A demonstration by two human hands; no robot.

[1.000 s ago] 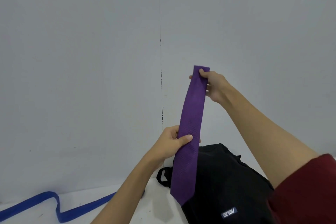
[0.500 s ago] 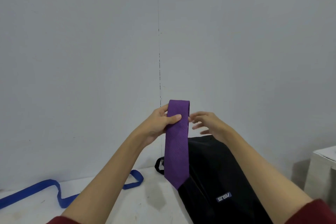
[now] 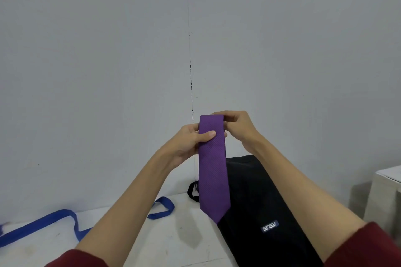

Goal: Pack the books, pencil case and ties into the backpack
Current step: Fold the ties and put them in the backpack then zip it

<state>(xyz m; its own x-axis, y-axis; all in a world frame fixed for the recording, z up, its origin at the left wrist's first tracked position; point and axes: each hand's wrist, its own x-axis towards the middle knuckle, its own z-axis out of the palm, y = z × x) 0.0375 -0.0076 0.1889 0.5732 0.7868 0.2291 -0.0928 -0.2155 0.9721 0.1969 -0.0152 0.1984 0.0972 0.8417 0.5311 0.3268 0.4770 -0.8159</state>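
Head view, single frame. Purple tie [image 3: 213,171] is held upright in the air above the tabletop [image 3: 169,243], folded at the top, with its pointed wide end hanging down in front of the black backpack [image 3: 260,201]. Left hand [image 3: 191,143] is wrapped round the tie near the fold, thumb pressed across the front face and fingers curled behind. Right hand [image 3: 238,128] is placed at the top right edge of the fold, where the tie is pinched between curled fingertips. Both forearms are raised; dark red sleeves are seen at the lower frame edge.

Backpack is laid flat on the tabletop, its top end toward the wall [image 3: 108,71], a small logo patch [image 3: 269,226] facing up, and its black carry loop [image 3: 192,193] seen just left of the hanging tie. The tie's point is seen overlapping the backpack's left edge; contact cannot be told. Blue tie [image 3: 54,225] is laid loose on the tabletop at left, well apart from the backpack, with one looped end [image 3: 162,210] near the left forearm. White block [image 3: 384,197] is noted at the far right. Books and pencil case are not visible.
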